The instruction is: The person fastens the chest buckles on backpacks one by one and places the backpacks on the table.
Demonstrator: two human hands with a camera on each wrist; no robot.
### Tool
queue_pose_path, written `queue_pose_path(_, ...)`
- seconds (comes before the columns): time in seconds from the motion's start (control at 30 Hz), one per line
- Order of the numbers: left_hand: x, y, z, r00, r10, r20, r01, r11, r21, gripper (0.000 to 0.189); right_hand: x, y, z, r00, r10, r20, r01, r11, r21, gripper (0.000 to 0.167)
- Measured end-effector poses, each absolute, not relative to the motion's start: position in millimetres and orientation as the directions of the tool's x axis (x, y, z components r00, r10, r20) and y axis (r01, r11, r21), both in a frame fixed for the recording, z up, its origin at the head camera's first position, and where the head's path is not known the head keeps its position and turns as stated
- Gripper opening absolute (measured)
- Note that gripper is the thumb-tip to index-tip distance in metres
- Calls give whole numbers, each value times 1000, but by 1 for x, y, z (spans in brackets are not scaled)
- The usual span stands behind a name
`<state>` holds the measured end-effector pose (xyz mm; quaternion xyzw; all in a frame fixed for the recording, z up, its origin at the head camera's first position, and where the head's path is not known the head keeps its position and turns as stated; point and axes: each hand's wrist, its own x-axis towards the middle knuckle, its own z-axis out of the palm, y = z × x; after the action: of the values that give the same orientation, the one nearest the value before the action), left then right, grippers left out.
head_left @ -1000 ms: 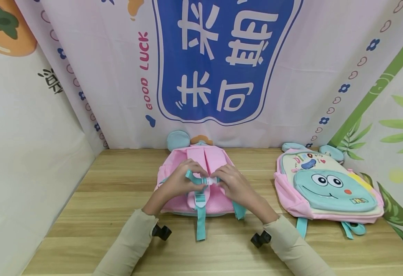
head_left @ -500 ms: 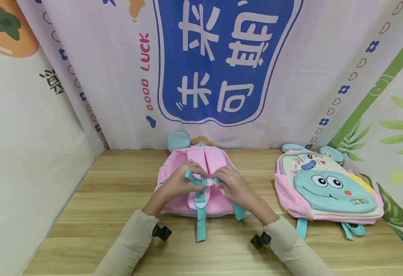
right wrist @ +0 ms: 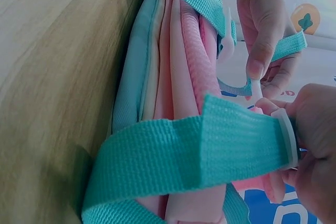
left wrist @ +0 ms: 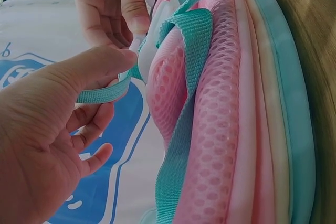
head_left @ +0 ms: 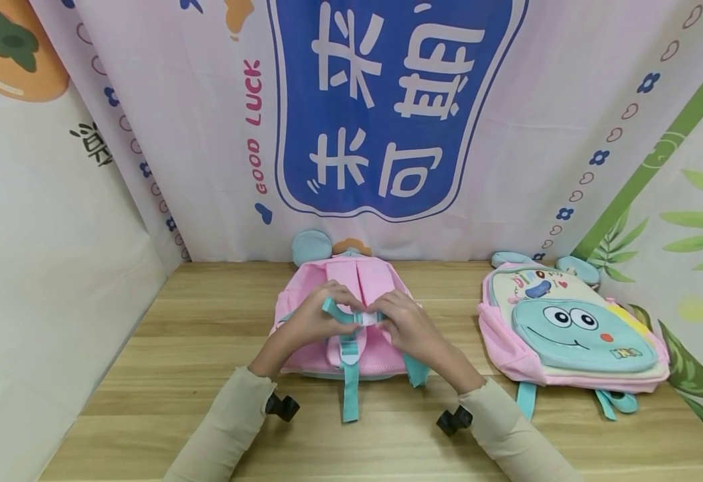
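Note:
A pink backpack (head_left: 381,365) lies with its straps facing up at the middle of the table. Above it both hands meet at a white plastic buckle (head_left: 368,318) on teal webbing. My left hand (head_left: 318,316) pinches the buckle's left side between thumb and fingers, and a teal strap end (right wrist: 290,45) sticks out past it. From the other side my right hand (head_left: 413,324) grips the buckle's right part, where a wide teal strap (right wrist: 157,156) runs through a white plastic piece (right wrist: 289,137). Fingers hide much of the buckle, so whether its halves are joined cannot be told.
A second backpack (head_left: 586,331) with a smiling teal face lies face up at the table's right. A loose teal strap (head_left: 350,391) hangs from the first bag onto the wooden table (head_left: 165,375). A printed cloth (head_left: 207,167) hangs behind.

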<state>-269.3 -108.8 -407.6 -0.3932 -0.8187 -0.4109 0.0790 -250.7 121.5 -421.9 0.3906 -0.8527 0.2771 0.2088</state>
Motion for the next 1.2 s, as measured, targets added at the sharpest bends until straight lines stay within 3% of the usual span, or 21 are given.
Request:
queue_pose_path(0.43, -267, -111, -401, -682, 577, 449, 711, 381, 591, 23, -251, 123, -418, -616, -569, 544, -779, 539, -320, 24)
queue_pose_path(0.73, -269, -115, -398, -725, 601, 336, 655, 452, 605, 20, -250, 122, -418, -635, -591, 497, -766, 565, -307, 25)
queue_pose_path(1.2, -271, -117, -399, -723, 638, 264, 652, 505, 566, 16, -249, 121, -422, -645, -635, 425, -762, 578, -293, 25)
